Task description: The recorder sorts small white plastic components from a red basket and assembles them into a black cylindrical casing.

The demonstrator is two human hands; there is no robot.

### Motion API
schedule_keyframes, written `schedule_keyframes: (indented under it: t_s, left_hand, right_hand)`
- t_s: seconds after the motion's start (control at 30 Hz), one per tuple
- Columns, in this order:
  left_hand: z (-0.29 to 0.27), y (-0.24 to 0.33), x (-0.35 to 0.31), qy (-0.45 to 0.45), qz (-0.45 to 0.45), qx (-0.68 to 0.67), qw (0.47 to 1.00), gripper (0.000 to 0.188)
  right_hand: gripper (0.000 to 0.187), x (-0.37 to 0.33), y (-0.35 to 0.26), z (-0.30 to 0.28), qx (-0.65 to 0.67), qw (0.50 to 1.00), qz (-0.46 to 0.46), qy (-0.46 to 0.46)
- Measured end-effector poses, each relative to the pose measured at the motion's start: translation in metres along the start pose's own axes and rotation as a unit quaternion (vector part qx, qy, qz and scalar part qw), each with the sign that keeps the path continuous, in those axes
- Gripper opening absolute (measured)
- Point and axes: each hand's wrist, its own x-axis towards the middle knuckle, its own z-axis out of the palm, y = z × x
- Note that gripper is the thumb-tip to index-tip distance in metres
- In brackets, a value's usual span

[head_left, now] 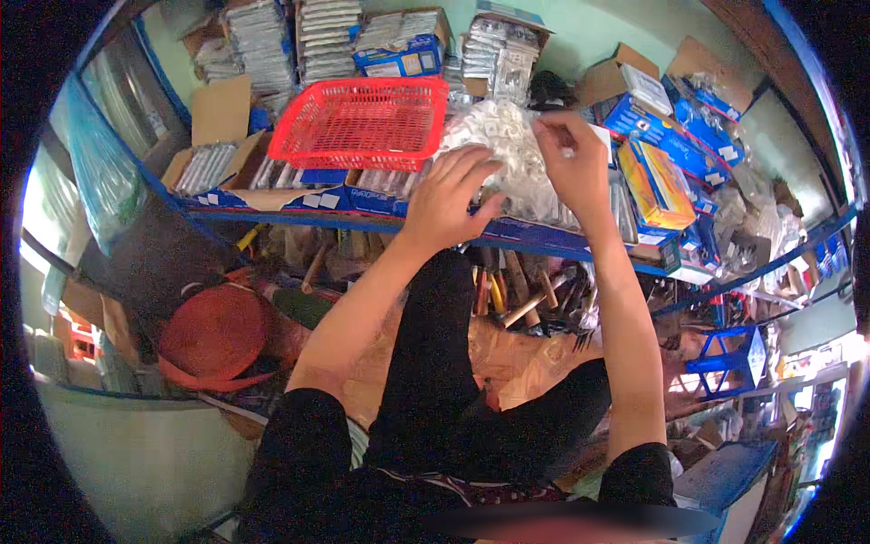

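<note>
A clear plastic bag of small white plastic pieces lies spread on the shelf in front of me. My left hand hovers at the near left side of this pile, palm down, its fingers spread and the thumb apart. On the pile's right side is my right hand, with fingers curled in toward the thumb; anything small between them is too hard to make out. Just left of the pile, a red plastic basket with a slotted wall rests tilted on top of the boxes.
Open cardboard boxes of packaged goods line the shelf on the left. A yellow-orange box and several blue boxes crowd the right. Wrapped stacks stand behind. Below the blue shelf edge hang hammers; a round red tub is at lower left.
</note>
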Motion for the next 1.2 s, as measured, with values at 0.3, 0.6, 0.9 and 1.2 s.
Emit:
schedule_keyframes:
  t_s: [0.3,0.6,0.9,1.2]
  left_hand:
    - [-0.002,-0.002,-0.005,0.000,-0.001,0.022,1.000,0.037]
    - [0.016,-0.018,-0.016,-0.032,-0.013,-0.017,0.999,0.046]
    - [0.012,-0.015,-0.009,-0.054,-0.043,-0.079,0.994,0.050]
    - [0.020,-0.017,-0.012,-0.046,-0.007,-0.051,0.998,0.052]
  right_hand:
    - [0.025,0.071,-0.068,0.138,-0.016,0.906,-0.154,-0.393]
    - [0.035,0.075,-0.047,0.197,-0.115,0.794,0.000,-0.597]
    - [0.040,0.068,-0.050,0.193,-0.167,0.812,0.001,-0.559]
    - [0.031,0.044,-0.047,0.162,-0.062,0.960,-0.109,-0.251]
